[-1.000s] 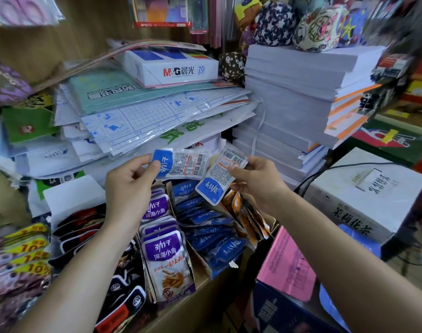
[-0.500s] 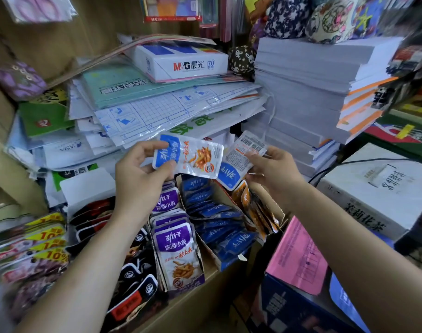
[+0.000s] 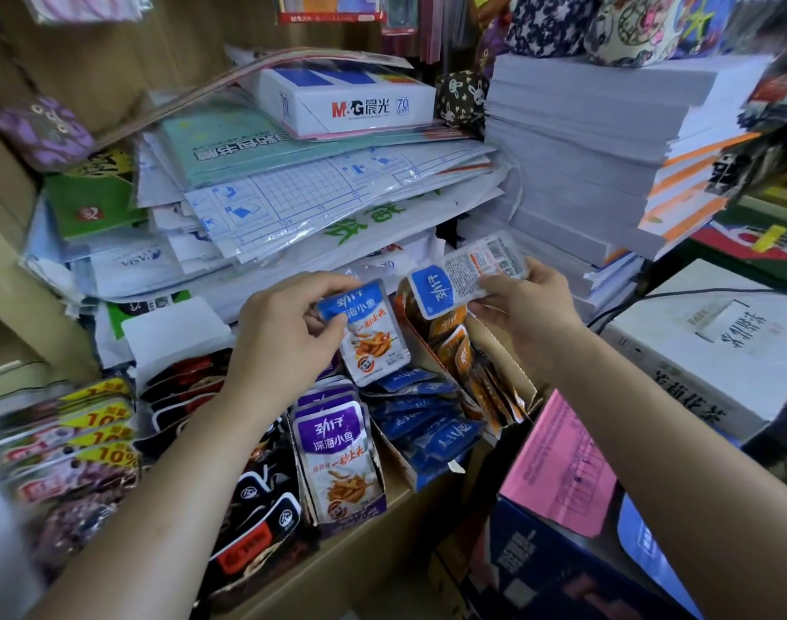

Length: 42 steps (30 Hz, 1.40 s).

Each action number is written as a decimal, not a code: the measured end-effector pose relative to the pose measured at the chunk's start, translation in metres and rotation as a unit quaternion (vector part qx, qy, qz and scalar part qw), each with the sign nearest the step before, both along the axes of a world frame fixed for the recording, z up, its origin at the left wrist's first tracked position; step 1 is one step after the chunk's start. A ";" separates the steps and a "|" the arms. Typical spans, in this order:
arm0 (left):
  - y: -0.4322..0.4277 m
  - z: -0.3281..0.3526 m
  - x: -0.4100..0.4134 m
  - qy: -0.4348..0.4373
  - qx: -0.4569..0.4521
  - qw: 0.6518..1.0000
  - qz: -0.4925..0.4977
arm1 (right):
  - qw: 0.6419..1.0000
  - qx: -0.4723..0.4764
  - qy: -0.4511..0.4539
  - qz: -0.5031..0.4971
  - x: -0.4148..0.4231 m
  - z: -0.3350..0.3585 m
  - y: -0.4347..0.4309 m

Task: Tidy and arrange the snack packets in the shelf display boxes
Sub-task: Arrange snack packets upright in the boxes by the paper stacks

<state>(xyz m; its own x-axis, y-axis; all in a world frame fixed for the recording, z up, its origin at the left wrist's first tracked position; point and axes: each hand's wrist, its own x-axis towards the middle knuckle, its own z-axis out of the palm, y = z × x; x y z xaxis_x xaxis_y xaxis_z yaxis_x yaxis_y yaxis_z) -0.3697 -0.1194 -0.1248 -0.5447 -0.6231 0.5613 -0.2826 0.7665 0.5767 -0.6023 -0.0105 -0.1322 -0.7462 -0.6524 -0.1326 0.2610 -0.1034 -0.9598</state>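
While both hands are hovering over the row of display boxes on the shelf (image 3: pixel 360 557), each is holding one snack packet.

Left hand (image 3: pixel 284 333): thumb and curled fingers are pinching the blue top band of a blue-topped packet (image 3: pixel 373 351). Its printed front is facing outward and its lower end is hanging just above the blue display box (image 3: pixel 423 472).

Right hand (image 3: pixel 525 306): fingers and thumb are gripping a second packet (image 3: pixel 463 279) by its pale end (back side showing, with small print and a barcode). Its blue end is pointing left, above the orange packets (image 3: pixel 463 351). The two held packets are sitting near each other, with a gap showing between them.

Blue display box: lying mid-shelf, with blue packets (image 3: pixel 431 422) leaning untidily inside it.

Purple packets (image 3: pixel 333 454): standing upright in their box just left of the blue one, toward the shelf's front edge.

Orange packets: leaning in an open cardboard box just right of the blue one, near the shelf's right end.

Black packets (image 3: pixel 257 507): lying further left. Yellow-tagged packets (image 3: pixel 69 440) are sitting at the left end, too blurred to read fully.

Along the back edge, a pile of wrapped papers (image 3: pixel 293 194) is carrying a paper ream (image 3: pixel 351 100). A white paper stack (image 3: pixel 584 149) is rising at the back right corner.

White carton (image 3: pixel 713 333): standing beyond the right end.
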 end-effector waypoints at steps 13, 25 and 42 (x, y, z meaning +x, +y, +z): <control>-0.012 -0.004 -0.003 0.117 -0.068 0.989 0.054 | 0.991 -0.040 -0.126 0.029 -0.006 0.003 0.005; -0.007 -0.007 -0.008 0.108 -0.059 0.992 0.020 | 0.988 -0.049 -0.117 0.087 -0.002 0.001 0.008; 0.000 0.008 -0.027 0.086 0.149 0.983 -0.065 | 0.967 -0.056 0.152 0.194 0.038 -0.008 -0.007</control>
<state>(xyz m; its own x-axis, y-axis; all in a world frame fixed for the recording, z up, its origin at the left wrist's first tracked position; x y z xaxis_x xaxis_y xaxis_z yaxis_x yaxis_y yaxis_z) -0.3966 -0.1191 -0.1173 -0.5441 -0.7048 0.4552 -0.0712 0.5794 0.8119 -0.5643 -0.0175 -0.1398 -0.4352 -0.8889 0.1430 0.0084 -0.1628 -0.9866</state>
